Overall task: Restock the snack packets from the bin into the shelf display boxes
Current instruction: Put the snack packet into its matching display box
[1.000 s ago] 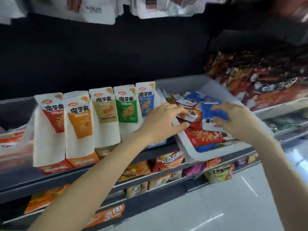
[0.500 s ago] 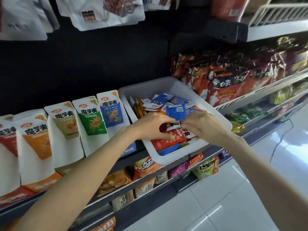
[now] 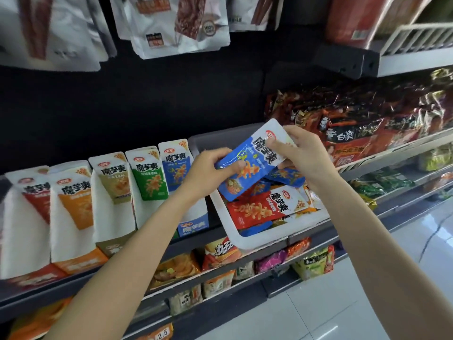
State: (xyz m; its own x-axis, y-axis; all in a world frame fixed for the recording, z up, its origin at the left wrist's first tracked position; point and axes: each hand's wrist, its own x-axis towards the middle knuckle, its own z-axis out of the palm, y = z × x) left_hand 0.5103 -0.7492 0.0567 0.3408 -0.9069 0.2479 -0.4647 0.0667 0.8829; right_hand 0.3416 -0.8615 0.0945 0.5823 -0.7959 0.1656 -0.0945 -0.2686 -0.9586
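A blue and white snack packet (image 3: 255,160) is held tilted above the white bin (image 3: 259,238). My left hand (image 3: 210,170) pinches its lower blue end and my right hand (image 3: 301,153) grips its upper white end. In the bin lie more packets, a red one (image 3: 255,211) on top and blue ones (image 3: 286,176) beneath. A row of display boxes stands left of the bin: blue (image 3: 175,165), green (image 3: 148,175), tan (image 3: 114,176), orange (image 3: 73,200) and red (image 3: 30,195).
Dark red noodle packs (image 3: 362,128) fill the shelf to the right of the bin. Bags hang overhead (image 3: 181,23). Lower shelves hold small snack bags (image 3: 218,251). A pale tiled floor (image 3: 367,303) lies at lower right.
Both hands have lifted a blue packet out of the bin and now hold it up above it. The camera view has shifted rightwards and closer.
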